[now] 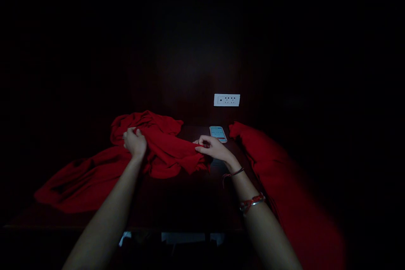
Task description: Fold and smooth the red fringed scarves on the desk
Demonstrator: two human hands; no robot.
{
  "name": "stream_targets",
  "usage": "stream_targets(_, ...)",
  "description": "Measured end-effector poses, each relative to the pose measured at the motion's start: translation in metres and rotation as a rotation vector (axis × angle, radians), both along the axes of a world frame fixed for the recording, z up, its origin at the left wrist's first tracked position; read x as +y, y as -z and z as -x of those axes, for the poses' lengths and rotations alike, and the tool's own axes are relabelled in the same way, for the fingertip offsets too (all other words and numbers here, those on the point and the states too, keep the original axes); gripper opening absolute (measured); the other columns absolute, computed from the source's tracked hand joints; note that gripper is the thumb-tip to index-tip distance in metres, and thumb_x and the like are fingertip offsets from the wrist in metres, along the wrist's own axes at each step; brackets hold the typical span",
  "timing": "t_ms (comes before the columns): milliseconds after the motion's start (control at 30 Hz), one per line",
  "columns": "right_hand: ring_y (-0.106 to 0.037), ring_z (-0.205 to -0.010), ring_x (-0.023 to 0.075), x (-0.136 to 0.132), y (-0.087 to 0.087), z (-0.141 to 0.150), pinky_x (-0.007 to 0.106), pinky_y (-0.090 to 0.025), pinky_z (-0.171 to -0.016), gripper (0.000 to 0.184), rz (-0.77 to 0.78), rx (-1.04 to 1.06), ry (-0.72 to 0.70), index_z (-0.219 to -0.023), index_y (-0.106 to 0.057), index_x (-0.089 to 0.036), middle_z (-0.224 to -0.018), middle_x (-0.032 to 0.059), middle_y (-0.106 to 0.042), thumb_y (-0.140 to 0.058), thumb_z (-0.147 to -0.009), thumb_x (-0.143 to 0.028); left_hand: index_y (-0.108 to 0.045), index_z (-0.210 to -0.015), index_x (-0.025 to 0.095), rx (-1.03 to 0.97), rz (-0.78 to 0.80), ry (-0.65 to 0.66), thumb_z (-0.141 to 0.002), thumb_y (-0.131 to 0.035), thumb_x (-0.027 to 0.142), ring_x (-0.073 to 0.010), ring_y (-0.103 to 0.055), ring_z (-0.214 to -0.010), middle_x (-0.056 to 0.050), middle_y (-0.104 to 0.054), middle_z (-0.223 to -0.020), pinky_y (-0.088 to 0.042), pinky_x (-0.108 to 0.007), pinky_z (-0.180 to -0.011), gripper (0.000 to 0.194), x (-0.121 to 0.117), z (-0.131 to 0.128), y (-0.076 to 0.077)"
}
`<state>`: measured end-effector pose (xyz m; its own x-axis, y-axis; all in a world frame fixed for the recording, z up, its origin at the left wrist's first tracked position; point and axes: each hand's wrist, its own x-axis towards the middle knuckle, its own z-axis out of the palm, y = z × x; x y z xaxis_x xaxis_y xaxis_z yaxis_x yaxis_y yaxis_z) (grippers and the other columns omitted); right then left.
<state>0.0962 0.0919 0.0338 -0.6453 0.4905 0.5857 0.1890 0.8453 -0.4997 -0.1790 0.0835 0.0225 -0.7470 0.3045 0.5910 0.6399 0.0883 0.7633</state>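
Observation:
A crumpled red cloth (167, 145) lies across the left and middle of a dark table. My left hand (135, 142) is closed on its upper left part, fingers curled into the folds. At the cloth's right end, my right hand (211, 147) pinches the edge between thumb and fingers. The stretch of fabric between both hands is drawn out, while the rest spreads in loose folds toward the lower left. What kind of garment or cloth it is cannot be made out.
Just beyond my right hand lies a phone (218, 133) with a lit screen. A second red cloth (278, 168) stretches along the table's right side. On the dark wall behind is a white socket plate (227, 100). The table's front edge (177, 230) runs below my hands.

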Motion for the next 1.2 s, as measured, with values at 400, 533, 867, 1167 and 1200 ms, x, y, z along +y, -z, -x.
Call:
stream_targets(400,-0.043,-0.056,0.0087,0.002,-0.001,-0.005,0.018,-0.031,-0.053,0.006,-0.056,0.014,0.432,-0.068,-0.05,-0.017,-0.061,-0.0026,-0.049,-0.046,-0.068,-0.022,-0.056,-0.08,0.018,0.604,0.234,1.022,-0.075,-0.038,0.03,-0.0162,-0.052,-0.079,-0.003,-0.059,-0.08,-0.038,-0.029,-0.077,0.023,-0.017,-0.094,0.002)
stream_targets(533,-0.046,-0.054,0.009,0.011,0.013,-0.01,0.019,-0.032,-0.051,0.012,0.072,-0.416,0.447,-0.063,-0.054,-0.016,-0.057,-0.0016,-0.052,-0.047,-0.06,-0.007,-0.054,-0.076,0.018,0.232,-0.097,0.806,-0.07,-0.04,0.027,-0.0168,-0.052,-0.074,-0.003,-0.058,-0.077,-0.041,-0.029,-0.07,0.018,-0.016,-0.065,-0.013)
stream_targets(867,-0.048,-0.09,0.0114,-0.002,0.006,0.013,0.022,-0.038,-0.072,0.037,0.202,0.09,0.06,-0.106,-0.046,-0.018,-0.103,0.005,-0.052,-0.049,-0.071,-0.031,-0.055,-0.076,0.018,0.454,0.111,0.966,-0.073,-0.042,0.029,-0.0151,-0.053,-0.075,-0.002,-0.059,-0.079,-0.039,-0.026,-0.072,0.018,-0.02,-0.087,-0.007)
stream_targets(1167,-0.051,-0.075,0.013,-0.005,0.016,0.022,0.023,-0.039,-0.065,0.029,0.451,0.004,-0.108,-0.087,-0.057,-0.015,-0.082,0.0001,-0.058,-0.047,-0.071,-0.037,-0.055,-0.076,0.018,0.447,0.057,0.749,-0.073,-0.041,0.025,-0.0151,-0.052,-0.075,-0.002,-0.058,-0.078,-0.038,-0.026,-0.073,0.016,-0.018,-0.086,-0.007)
stream_targets(1200,-0.05,-0.072,0.013,-0.004,0.017,0.023,0.023,-0.039,-0.062,0.028,0.439,-0.002,-0.058,-0.084,-0.057,-0.014,-0.078,-0.0004,-0.058,-0.049,-0.069,-0.037,-0.055,-0.076,0.018,0.458,0.057,0.75,-0.073,-0.041,0.024,-0.0151,-0.052,-0.076,-0.002,-0.058,-0.078,-0.038,-0.026,-0.073,0.016,-0.018,-0.086,-0.007)
